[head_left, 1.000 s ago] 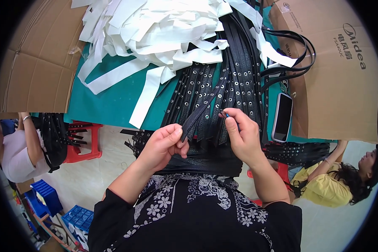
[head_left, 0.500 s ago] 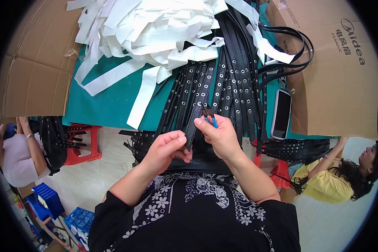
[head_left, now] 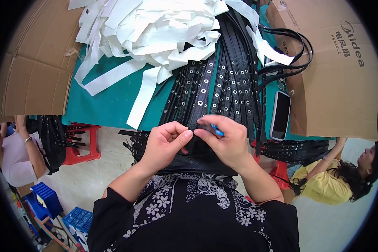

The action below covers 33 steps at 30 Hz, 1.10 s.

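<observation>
Black straps (head_left: 234, 82) with rows of silver eyelets run down the table toward me. My left hand (head_left: 166, 145) is closed in a pinch at the near end of one black eyelet strap (head_left: 199, 105); its very tip is hidden by my fingers. Close beside it, almost touching fingertips, my right hand (head_left: 229, 140) is closed around small thread snips with blue handles (head_left: 216, 130). The blades are covered by the fingers now. More black strap material (head_left: 185, 161) hangs over the table's near edge, against my lap.
White fabric strips (head_left: 164, 29) are heaped at the back of the green table (head_left: 92, 107). A phone (head_left: 280, 115) and looped black straps (head_left: 302, 46) lie at the right. Cardboard boxes (head_left: 38, 63) (head_left: 332, 80) flank both sides. Other people sit left (head_left: 21, 155) and right (head_left: 325, 180).
My left hand has risen slightly with its fingers pinched higher. My right hand has turned over and come in toward it, so the snips' blades no longer show.
</observation>
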Tool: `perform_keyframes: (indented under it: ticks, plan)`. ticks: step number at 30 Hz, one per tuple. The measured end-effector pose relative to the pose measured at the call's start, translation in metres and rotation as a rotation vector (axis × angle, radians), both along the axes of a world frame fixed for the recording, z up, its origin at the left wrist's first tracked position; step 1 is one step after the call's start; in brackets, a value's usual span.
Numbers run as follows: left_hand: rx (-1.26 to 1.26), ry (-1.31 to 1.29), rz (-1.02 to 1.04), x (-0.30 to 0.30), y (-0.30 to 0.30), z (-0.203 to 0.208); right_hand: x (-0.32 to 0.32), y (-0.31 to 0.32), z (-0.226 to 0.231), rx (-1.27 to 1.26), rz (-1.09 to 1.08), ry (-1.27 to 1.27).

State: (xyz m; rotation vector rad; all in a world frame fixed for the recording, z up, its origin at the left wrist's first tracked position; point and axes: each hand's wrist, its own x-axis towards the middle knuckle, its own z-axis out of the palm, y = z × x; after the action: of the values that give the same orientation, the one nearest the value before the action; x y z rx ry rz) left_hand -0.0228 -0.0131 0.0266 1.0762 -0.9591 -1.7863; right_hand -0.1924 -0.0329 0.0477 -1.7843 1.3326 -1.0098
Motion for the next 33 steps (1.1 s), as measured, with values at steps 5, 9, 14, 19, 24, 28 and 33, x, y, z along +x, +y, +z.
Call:
perform_keyframes:
  ticks: [5,9,14,19,24,28,33]
  plan:
    - [-0.006,-0.012,0.000,-0.004,-0.002,0.001,-0.004,0.005,-0.008,-0.358,0.088,0.202]
    - [-0.006,-0.013,-0.005,-0.004,-0.001,0.000,-0.001,0.003,-0.010,-0.417,0.076,0.307]
    - [0.054,0.083,0.026,-0.003,-0.004,-0.001,-0.009,0.010,0.001,-0.127,0.468,-0.131]
    - [0.104,0.123,0.032,-0.001,-0.003,0.001,-0.029,-0.002,0.001,-0.129,0.099,0.312]
    - [0.106,0.118,0.040,0.000,-0.002,0.000,-0.029,0.002,0.006,-0.335,0.150,0.488]
    - [0.086,0.108,0.038,-0.001,-0.002,0.002,-0.029,0.001,0.007,-0.368,0.154,0.511]
    - [0.083,0.107,0.025,0.000,-0.002,0.003,-0.025,0.002,0.007,-0.381,0.160,0.520]
